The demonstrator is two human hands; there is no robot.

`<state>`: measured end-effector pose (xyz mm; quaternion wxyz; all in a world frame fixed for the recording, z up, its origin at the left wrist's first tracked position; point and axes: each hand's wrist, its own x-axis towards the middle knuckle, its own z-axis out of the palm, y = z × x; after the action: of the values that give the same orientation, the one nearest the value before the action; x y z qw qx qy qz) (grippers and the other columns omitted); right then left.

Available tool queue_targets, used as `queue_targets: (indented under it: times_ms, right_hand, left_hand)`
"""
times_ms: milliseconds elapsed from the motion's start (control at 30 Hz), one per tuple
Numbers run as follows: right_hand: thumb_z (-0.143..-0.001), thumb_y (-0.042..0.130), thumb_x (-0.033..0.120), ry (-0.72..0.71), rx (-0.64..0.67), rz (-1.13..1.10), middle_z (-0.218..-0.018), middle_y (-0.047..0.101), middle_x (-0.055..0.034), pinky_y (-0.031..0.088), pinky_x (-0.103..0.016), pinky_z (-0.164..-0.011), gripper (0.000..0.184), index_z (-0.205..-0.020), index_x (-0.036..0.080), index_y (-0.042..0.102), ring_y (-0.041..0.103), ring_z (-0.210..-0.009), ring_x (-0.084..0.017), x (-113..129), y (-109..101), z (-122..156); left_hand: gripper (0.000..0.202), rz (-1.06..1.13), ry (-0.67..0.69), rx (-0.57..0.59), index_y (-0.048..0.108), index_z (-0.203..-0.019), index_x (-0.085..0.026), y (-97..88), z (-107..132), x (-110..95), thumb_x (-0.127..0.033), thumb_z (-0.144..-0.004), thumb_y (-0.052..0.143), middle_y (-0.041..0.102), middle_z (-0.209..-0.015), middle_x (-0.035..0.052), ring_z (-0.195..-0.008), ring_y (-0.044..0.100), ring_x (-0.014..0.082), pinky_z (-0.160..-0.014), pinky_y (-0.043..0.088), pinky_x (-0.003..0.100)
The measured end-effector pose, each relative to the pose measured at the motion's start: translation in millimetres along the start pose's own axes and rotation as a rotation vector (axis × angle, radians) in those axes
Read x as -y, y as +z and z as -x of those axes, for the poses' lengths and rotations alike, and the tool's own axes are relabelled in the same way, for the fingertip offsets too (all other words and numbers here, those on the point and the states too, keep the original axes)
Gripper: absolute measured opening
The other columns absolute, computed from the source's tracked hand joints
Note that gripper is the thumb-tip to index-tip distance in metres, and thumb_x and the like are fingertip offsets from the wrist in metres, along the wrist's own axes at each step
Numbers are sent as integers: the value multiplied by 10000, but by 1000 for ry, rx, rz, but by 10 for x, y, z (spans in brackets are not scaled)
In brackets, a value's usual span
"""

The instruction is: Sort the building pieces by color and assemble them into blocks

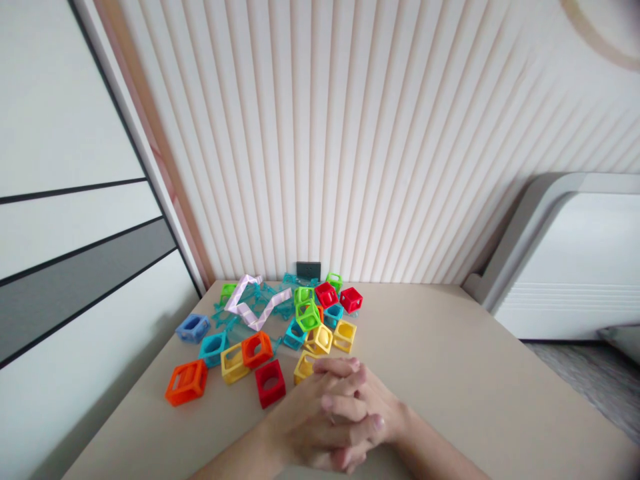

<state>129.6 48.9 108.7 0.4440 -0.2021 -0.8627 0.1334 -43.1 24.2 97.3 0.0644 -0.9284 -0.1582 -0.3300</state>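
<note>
At the table's near side my left hand (303, 423) and my right hand (377, 400) are clasped, their fingers interlaced, with no object seen between them. Just beyond them is a yellow cube (303, 368), partly hidden behind the fingers. A dark red cube (271, 384) with a round hole sits left of my hands. Farther left are orange cubes (187, 383), a yellow open-frame cube (234, 364) and a teal cube (213, 349). Behind my hands, green cubes (307, 315), more yellow cubes (345, 335) and red cubes (351, 300) are grouped close together.
A white-pink zigzag strip (257, 319) lies over clear teal pieces (270, 300) at the back of the beige table (425, 347). A blue cube (193, 328) is near the left edge. Against the ribbed wall is a black socket (309, 271). Right stands a white headboard (575, 260).
</note>
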Motion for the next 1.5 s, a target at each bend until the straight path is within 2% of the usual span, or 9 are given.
queue_targets:
  times_ms: [33, 100, 167, 233, 333, 433, 633, 1033, 1500]
  right_hand:
    - [-828, 497, 797, -151, 19, -15, -1194, 712, -16, 574, -357, -916, 576, -1065, 323, 721, 696, -1101, -232, -55, -32, 12]
    - [-970, 492, 552, -144, 12, 47, -1359, 597, -121, 555, -416, -977, 458, -1321, 272, 582, 610, -1233, -264, -151, -101, 18]
    - [-1013, 460, 328, 31, -73, 126, -1332, 584, -148, 544, -425, -990, 353, -1348, 245, 535, 595, -1233, -257, -223, -143, -1]
    - [-1000, 475, 232, 181, -126, 209, -1262, 607, -138, 546, -426, -970, 282, -1260, 248, 583, 615, -1174, -253, -281, -140, -30]
    - [-970, 541, 229, 277, -102, 329, -1226, 621, -122, 547, -444, -939, 227, -1176, 257, 630, 623, -1128, -267, -352, -81, -57]
    - [-953, 567, 233, 312, -69, 366, -1217, 628, -114, 547, -447, -935, 218, -1156, 256, 644, 618, -1135, -272, -387, -28, -51]
    - [-943, 572, 212, 314, -45, 358, -1243, 616, -109, 544, -449, -960, 235, -1163, 258, 644, 606, -1155, -270, -377, -1, -29]
    - [-941, 547, 155, 257, -34, 293, -1242, 603, -116, 551, -454, -959, 265, -1167, 260, 634, 589, -1177, -264, -277, 36, -53]
    - [-947, 530, 141, 258, 0, 272, -1241, 598, -120, 549, -451, -953, 282, -1191, 253, 617, 584, -1168, -261, -276, 46, -43]
  left_hand:
    - [524, -46, -30, -49, 558, -1338, -305, -55, -22, 2, -425, -845, 689, 556, -1427, 131, -1345, 513, 336, -1062, 482, 532]
    - [567, -146, -103, -161, 500, -1378, -271, -193, -56, 18, -325, -850, 701, 571, -1385, 149, -1335, 515, 328, -1043, 505, 510]
    - [517, -231, -229, -201, 496, -1375, -198, -339, -66, 51, -271, -886, 648, 629, -1274, 145, -1255, 572, 298, -1017, 527, 451]
    - [393, -293, -401, -189, 545, -1306, -164, -462, -51, 101, -217, -917, 581, 678, -1137, 122, -1111, 638, 262, -961, 548, 407]
    - [247, -330, -557, -162, 601, -1171, -168, -560, -2, 185, -199, -933, 539, 693, -999, 93, -974, 661, 253, -881, 555, 411]
    - [192, -319, -609, -104, 611, -1103, -173, -564, 35, 232, -230, -933, 544, 686, -951, 84, -930, 655, 266, -838, 547, 435]
    - [190, -222, -652, 36, 609, -1104, -196, -497, 11, 172, -247, -934, 541, 686, -975, 71, -936, 646, 261, -836, 529, 435]
    - [144, -174, -697, 191, 629, -1032, -204, -446, -19, 113, -254, -926, 547, 677, -966, 61, -948, 627, 264, -855, 519, 452]
    - [137, -226, -692, 71, 628, -1036, -197, -453, -14, 127, -224, -937, 536, 684, -967, 62, -935, 644, 257, -828, 539, 442]
